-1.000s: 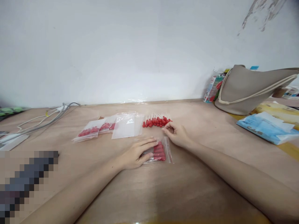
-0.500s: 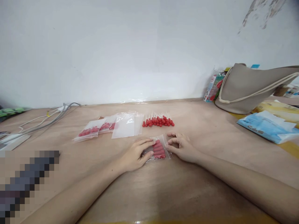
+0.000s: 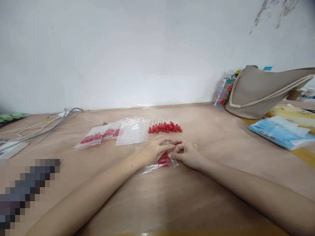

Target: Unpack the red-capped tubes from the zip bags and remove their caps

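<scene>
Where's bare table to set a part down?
Brown tabletop is bare between right hand and blue plastic pack, also between the forearms. Crowded: by the left hand, over a clear plastic bag of red pieces; beyond, red-tipped white sticks and flat translucent bags.

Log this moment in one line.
left hand: over clear bag; right hand: at bag's right end; inside bag: red pieces; beyond hands: red-tipped sticks

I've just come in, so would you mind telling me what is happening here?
Someone's left hand lies over a clear bag with red pieces inside, and the right hand is at its right end; whether it grips is unclear. Beyond, red-tipped sticks lie bunched, with more bags to their left.
</scene>
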Demonstrator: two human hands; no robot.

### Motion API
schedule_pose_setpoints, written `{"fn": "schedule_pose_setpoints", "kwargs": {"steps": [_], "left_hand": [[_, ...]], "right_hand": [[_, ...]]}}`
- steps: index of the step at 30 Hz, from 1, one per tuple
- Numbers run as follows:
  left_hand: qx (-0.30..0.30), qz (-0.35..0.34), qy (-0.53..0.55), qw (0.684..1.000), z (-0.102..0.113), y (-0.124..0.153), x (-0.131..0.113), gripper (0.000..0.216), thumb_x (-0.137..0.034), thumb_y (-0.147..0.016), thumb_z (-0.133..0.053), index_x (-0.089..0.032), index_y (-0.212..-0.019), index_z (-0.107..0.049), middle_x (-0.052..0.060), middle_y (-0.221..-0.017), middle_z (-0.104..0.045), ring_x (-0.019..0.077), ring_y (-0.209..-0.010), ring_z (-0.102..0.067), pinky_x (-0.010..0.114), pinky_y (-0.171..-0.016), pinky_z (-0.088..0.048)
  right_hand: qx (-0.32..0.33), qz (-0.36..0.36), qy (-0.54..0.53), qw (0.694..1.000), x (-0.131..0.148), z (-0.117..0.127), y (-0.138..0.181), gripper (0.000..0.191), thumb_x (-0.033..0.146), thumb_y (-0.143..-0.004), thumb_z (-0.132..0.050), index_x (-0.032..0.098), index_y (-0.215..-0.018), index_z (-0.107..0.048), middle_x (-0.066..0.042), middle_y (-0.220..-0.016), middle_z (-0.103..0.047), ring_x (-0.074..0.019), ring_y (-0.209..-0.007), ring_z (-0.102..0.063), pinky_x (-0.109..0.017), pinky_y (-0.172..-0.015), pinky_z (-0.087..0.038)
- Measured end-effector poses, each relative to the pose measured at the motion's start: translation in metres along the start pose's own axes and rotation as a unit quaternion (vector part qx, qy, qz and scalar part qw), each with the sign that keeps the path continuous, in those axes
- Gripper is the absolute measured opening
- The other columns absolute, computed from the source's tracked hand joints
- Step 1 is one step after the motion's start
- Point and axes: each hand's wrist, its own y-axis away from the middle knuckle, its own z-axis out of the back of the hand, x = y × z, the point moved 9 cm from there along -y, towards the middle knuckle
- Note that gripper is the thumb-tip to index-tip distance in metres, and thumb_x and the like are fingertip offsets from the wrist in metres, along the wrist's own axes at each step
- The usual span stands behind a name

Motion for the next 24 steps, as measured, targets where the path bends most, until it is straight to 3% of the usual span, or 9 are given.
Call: {"fn": "schedule_pose_setpoints", "kwargs": {"steps": [7, 10, 14, 16, 18, 21, 24], "left_hand": [[-0.039, -0.029, 0.029, 0.998, 0.0, -0.002, -0.004, 0.028, -0.025, -0.09, -0.039, -0.017, -0.088, -0.065, 0.007, -0.102, -0.064, 0.0143, -0.09, -0.06, 0.027, -0.079, -0.049], [-0.074, -0.047, 0.02, 0.996, 0.003, 0.001, -0.006, 0.027, -0.024, -0.09, -0.039, -0.016, -0.086, -0.065, 0.006, -0.093, -0.066, 0.0131, -0.084, -0.062, 0.024, -0.075, -0.05], [-0.089, -0.043, 0.003, 0.995, 0.002, 0.004, -0.004, 0.023, -0.021, -0.089, -0.041, -0.017, -0.088, -0.064, 0.005, -0.091, -0.067, 0.0123, -0.081, -0.062, 0.023, -0.075, -0.05], [-0.087, -0.034, -0.001, 0.996, 0.001, 0.005, -0.002, 0.023, -0.019, -0.088, -0.041, -0.017, -0.088, -0.064, 0.004, -0.09, -0.067, 0.0122, -0.081, -0.062, 0.023, -0.075, -0.05], [-0.075, -0.019, 0.008, 0.997, 0.0, 0.006, 0.0, 0.023, -0.019, -0.088, -0.041, -0.017, -0.087, -0.063, 0.004, -0.09, -0.066, 0.012, -0.081, -0.062, 0.023, -0.075, -0.05], [-0.062, -0.003, 0.019, 0.998, -0.002, 0.007, 0.002, 0.023, -0.017, -0.088, -0.04, -0.016, -0.085, -0.062, 0.004, -0.09, -0.066, 0.0114, -0.078, -0.062, 0.022, -0.072, -0.05], [-0.06, -0.006, 0.01, 0.998, -0.002, 0.007, 0.001, 0.023, -0.015, -0.087, -0.039, -0.015, -0.083, -0.061, 0.005, -0.088, -0.065, 0.0117, -0.075, -0.061, 0.023, -0.07, -0.05]], "right_hand": [[-0.034, 0.009, -0.013, 0.999, 0.001, 0.004, 0.003, 0.024, 0.044, -0.057, -0.072, 0.022, -0.055, -0.063, -0.001, -0.1, -0.061, -0.023, -0.103, -0.052, -0.042, -0.095, -0.026], [-0.047, 0.048, -0.008, 0.998, 0.006, 0.004, 0.006, 0.023, 0.043, -0.06, -0.07, 0.022, -0.06, -0.062, -0.001, -0.095, -0.062, -0.0226, -0.099, -0.054, -0.042, -0.09, -0.031], [-0.07, 0.145, 0.02, 0.987, 0.017, 0.008, 0.011, 0.012, 0.034, -0.075, -0.059, 0.023, -0.071, -0.062, -0.002, -0.089, -0.062, -0.0195, -0.09, -0.055, -0.04, -0.084, -0.034], [-0.084, 0.23, 0.064, 0.967, 0.028, 0.011, 0.015, 0.008, 0.022, -0.076, -0.055, 0.024, -0.078, -0.063, -0.002, -0.092, -0.062, -0.0184, -0.09, -0.053, -0.04, -0.084, -0.033], [-0.094, 0.324, 0.124, 0.933, 0.04, 0.012, 0.022, 0.016, 0.014, -0.073, -0.054, 0.025, -0.08, -0.063, -0.002, -0.097, -0.061, -0.0184, -0.092, -0.051, -0.04, -0.085, -0.031], [-0.115, 0.431, 0.194, 0.874, 0.053, 0.011, 0.034, 0.013, 0.014, -0.074, -0.055, 0.025, -0.076, -0.063, -0.001, -0.097, -0.061, -0.0189, -0.094, -0.049, -0.041, -0.086, -0.029], [-0.143, 0.488, 0.235, 0.829, 0.06, 0.011, 0.042, 0.008, 0.018, -0.076, -0.057, 0.024, -0.074, -0.062, -0.001, -0.095, -0.062, -0.0187, -0.095, -0.049, -0.043, -0.091, -0.028]]}}
